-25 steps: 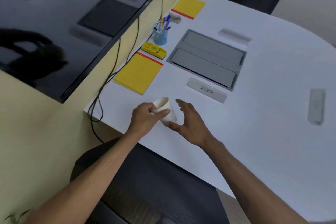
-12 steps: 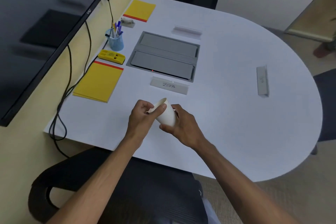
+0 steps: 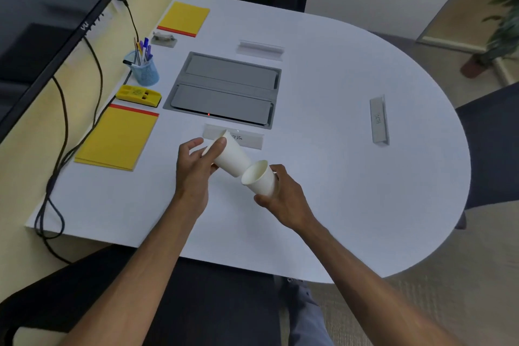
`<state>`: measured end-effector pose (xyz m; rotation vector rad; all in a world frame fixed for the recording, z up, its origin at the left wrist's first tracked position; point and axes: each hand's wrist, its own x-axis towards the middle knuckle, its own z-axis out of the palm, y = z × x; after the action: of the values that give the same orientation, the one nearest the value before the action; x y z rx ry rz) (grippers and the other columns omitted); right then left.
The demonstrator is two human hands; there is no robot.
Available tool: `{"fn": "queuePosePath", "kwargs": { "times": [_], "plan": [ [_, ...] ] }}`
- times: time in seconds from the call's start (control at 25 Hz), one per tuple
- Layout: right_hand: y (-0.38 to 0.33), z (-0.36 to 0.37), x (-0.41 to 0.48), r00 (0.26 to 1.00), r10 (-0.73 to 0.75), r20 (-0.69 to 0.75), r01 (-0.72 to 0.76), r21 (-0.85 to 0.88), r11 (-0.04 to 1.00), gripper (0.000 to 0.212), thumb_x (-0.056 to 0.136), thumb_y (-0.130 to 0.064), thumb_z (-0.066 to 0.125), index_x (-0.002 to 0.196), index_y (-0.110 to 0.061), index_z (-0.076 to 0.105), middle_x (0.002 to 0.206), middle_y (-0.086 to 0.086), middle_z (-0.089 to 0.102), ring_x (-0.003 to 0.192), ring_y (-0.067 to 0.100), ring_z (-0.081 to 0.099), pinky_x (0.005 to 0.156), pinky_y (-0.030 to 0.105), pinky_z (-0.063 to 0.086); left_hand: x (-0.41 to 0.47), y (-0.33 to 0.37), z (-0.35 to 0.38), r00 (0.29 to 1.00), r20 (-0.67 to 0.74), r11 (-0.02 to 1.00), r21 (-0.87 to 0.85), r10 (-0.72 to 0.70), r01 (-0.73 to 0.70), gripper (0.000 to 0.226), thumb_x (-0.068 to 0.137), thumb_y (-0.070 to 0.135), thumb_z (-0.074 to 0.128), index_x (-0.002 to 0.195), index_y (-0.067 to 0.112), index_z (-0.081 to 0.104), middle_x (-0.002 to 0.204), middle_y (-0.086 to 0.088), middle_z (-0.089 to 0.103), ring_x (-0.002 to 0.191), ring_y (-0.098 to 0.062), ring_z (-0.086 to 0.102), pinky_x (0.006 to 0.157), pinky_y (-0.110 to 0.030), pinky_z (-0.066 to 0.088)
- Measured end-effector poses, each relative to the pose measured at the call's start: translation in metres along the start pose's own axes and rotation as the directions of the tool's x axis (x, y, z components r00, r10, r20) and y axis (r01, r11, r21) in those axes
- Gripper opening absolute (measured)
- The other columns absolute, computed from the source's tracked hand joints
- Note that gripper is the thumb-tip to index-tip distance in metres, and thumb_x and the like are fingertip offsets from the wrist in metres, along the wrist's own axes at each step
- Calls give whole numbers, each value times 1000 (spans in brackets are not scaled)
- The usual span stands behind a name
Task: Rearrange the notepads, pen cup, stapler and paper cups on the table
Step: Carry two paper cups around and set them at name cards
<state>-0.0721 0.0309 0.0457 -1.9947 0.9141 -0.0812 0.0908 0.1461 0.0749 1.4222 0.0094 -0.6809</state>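
Note:
My left hand [image 3: 192,170] grips a white paper cup [image 3: 230,156] by its rim, tilted above the table's near middle. A second white paper cup [image 3: 259,178] is held in my right hand [image 3: 283,196], its mouth facing me, just clear of the first cup's base. Along the left edge lie a near yellow notepad [image 3: 118,137], a yellow stapler [image 3: 139,95], a blue mesh pen cup [image 3: 144,71] with pens, and a far yellow notepad [image 3: 184,18].
A grey hatch panel [image 3: 224,90] is set in the white table [image 3: 351,177]. Clear name holders stand at the panel's near side [image 3: 247,140], far side [image 3: 261,49] and right [image 3: 379,121]. A small grey clip [image 3: 164,39], cables [image 3: 59,160], a monitor [image 3: 42,36] and dark chairs surround.
The stacked cups have been pulled apart: my right hand now holds one cup drawn off to the right, my left keeps the other. The camera view shifted rightward.

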Motion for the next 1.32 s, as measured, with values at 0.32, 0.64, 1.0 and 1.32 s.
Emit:
{"fn": "queuePosePath", "kwargs": {
  "times": [0.32, 0.64, 1.0, 1.32],
  "plan": [
    [64, -46, 101, 990, 74, -123, -70, 43, 997, 72, 70, -32, 87, 132, -17, 53, 120, 7, 59, 111, 29, 56, 90, 46, 49, 9, -35, 58, 988, -45, 965, -226, -150, 136, 51, 84, 20, 76, 129, 1, 58, 133, -16, 59, 122, -26, 58, 101, -36, 51],
    [101, -69, 188, 999, 29, -26, -25, 122, 992, 63, 70, -9, 81, 126, -14, 52, 118, 2, 65, 107, 25, 61, 82, 31, 47, 21, -57, 118, 974, -154, 930, -354, -165, 101, 44, 82, 18, 76, 120, -1, 64, 127, -14, 65, 117, -23, 62, 90, -27, 55],
    [126, -59, 217, 998, 14, 61, -18, 69, 997, 61, 69, -17, 82, 121, -18, 50, 108, 0, 67, 100, 27, 63, 83, 40, 54, 21, -61, 143, 953, -215, 927, -351, -215, 130, 37, 81, 22, 77, 114, 6, 69, 120, -7, 69, 115, -20, 64, 91, -28, 55],
    [143, -45, 223, 999, 1, 51, 0, -19, 1000, 60, 69, -22, 81, 119, -19, 47, 109, 6, 67, 100, 31, 62, 84, 47, 54, 15, -66, 141, 946, -237, 933, -333, -223, 137, 32, 82, 22, 77, 111, 9, 72, 113, -2, 74, 108, -14, 69, 89, -27, 55]
  ]
}}
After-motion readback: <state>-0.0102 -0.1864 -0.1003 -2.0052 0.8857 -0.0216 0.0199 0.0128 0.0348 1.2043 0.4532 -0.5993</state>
